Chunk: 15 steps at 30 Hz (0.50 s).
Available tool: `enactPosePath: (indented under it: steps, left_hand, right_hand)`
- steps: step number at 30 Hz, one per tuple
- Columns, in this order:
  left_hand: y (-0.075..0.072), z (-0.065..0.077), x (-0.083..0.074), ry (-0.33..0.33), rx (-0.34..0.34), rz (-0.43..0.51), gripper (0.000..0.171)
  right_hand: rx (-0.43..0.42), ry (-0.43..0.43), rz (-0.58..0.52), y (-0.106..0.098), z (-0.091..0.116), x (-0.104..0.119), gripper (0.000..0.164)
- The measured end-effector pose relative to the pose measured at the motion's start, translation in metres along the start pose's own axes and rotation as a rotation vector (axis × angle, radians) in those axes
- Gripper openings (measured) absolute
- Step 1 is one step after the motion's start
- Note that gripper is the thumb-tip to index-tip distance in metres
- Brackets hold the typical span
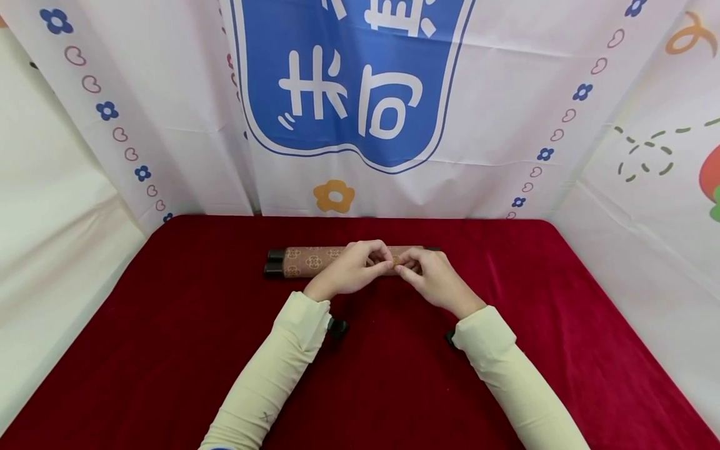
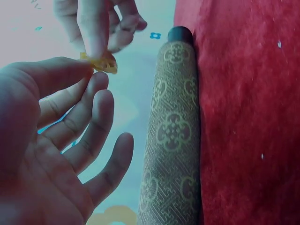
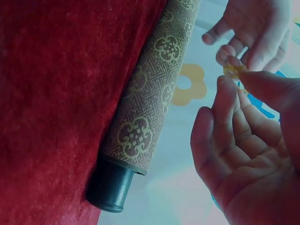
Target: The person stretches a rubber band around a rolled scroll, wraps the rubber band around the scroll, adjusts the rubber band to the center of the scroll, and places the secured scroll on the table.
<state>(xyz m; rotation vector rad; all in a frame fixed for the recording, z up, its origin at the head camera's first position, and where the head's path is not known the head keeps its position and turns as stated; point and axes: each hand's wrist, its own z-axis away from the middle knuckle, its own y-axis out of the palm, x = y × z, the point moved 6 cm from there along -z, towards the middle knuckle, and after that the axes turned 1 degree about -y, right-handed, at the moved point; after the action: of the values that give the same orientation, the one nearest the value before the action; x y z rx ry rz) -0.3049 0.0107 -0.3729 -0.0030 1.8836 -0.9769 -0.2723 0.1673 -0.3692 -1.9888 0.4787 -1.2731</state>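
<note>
A rolled scroll (image 1: 306,262) lies across the table, covered in brown brocade with gold flower patterns. Dark roller ends (image 1: 274,269) stick out at its left, and another dark knob (image 3: 110,187) shows in the right wrist view. Above the scroll, my left hand (image 1: 351,269) and right hand (image 1: 439,282) meet. Between thumb and fingertips, both pinch a small yellow, ribbon-like piece (image 2: 107,64); its exact kind is unclear. The left hand's other fingers (image 2: 101,122) are spread and loosely bent. The right hand's remaining fingers (image 3: 204,145) curve loosely beside the scroll.
Dark red velvet cloth (image 1: 394,387) covers the table. Behind it hangs a white printed curtain (image 1: 214,156) with a blue sign and an orange flower (image 1: 323,201). White fabric walls (image 1: 630,237) stand at both sides. Small black wrist devices (image 1: 338,328) sit by the cuffs.
</note>
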Motion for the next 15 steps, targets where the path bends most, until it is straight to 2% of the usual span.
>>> enactPosePath:
  steps: [6,15]
  left_hand:
    - [-0.002,0.001,-0.001,0.003,-0.023,-0.015,0.007]
    - [-0.01,0.005,0.006,-0.055,-0.048,-0.033,0.008]
  right_hand:
    - [-0.001,0.016,0.024,-0.001,0.001,-0.002,0.012]
    - [-0.094,0.098,0.027,-0.016,0.003,-0.015,0.009]
